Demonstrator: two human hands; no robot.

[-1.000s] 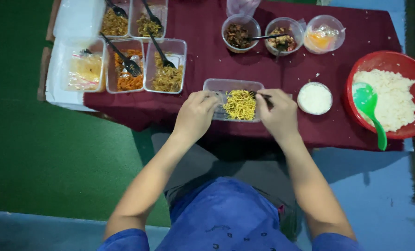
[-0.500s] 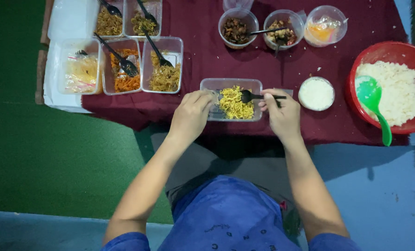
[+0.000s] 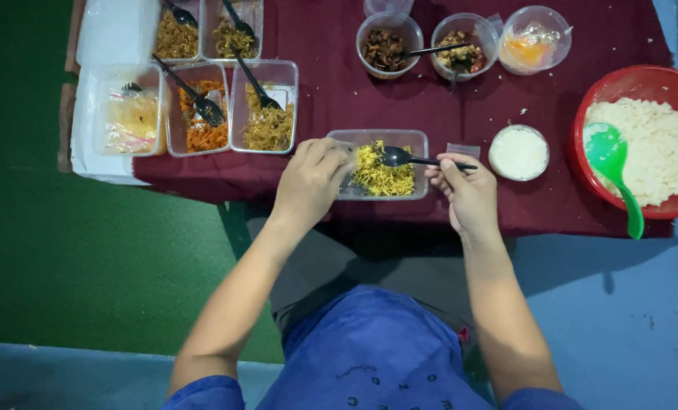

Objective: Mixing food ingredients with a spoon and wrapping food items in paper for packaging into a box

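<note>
While left hand [image 3: 312, 176] grips tray [image 3: 422, 144] at table edge [image 3: 551, 216], right hand [image 3: 468, 186] holds spoon [image 3: 400, 157].

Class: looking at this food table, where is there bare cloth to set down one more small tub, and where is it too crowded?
Bare maroon cloth lies between the noodle tub and the dark-filling bowl, and between the rice cup and the red basin. The far-left tubs sit tightly packed.

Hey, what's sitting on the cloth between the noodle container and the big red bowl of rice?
In the head view, a small round tub of white contents stands between the noodle container and the red bowl, with a small clear bag beside it.
</note>
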